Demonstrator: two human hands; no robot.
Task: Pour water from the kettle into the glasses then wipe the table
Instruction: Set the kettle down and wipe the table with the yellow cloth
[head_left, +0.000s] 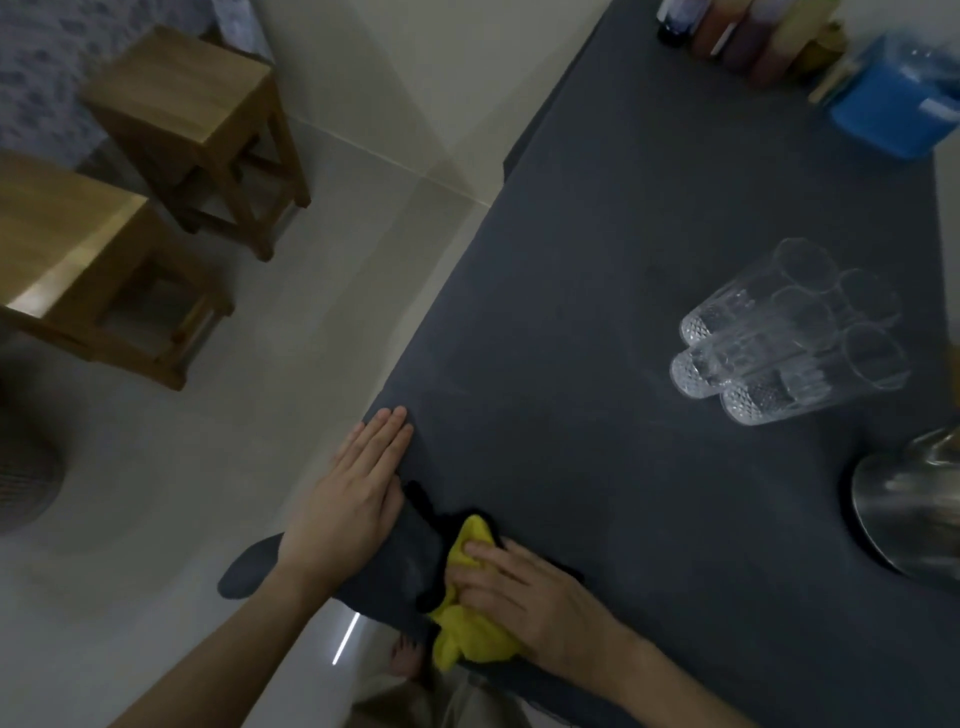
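A yellow cloth (470, 631) lies bunched at the near edge of the dark grey table (623, 260), and my right hand (524, 597) presses down on it, fingers closed over the fabric. My left hand (358, 493) lies flat, fingers together, on the table's left edge beside the cloth. Three clear cut-glass tumblers (784, 332) stand clustered at the right middle of the table. The shiny steel kettle (909, 509) sits at the right edge of the view, partly cut off.
Several bottles and jars (737, 31) and a blue plastic container (893, 98) stand at the table's far end. Two wooden stools (197, 130) are on the pale tiled floor to the left. A dark round object (26, 467) sits at the far left.
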